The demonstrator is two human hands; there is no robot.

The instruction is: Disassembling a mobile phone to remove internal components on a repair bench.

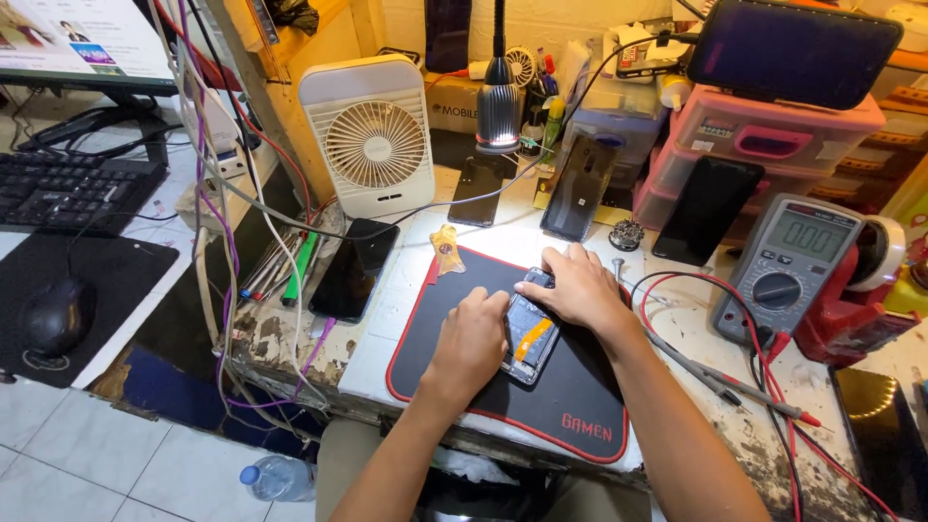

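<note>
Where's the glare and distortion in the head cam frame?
Head view: the desk lamp blows out the white bench top just behind the black mat; the opened phone under the left hand and right hand stays readable. Wide-angle bending shows at the edges, and the monitor is overexposed.

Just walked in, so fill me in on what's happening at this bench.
A person is working on an opened phone lying on a black mat under a lamp. The left hand rests on the phone's left edge, and the right hand presses on its top end. Other phones lie or lean around the mat, a multimeter with red probe leads sits to the right, and a small fan stands behind.
</note>
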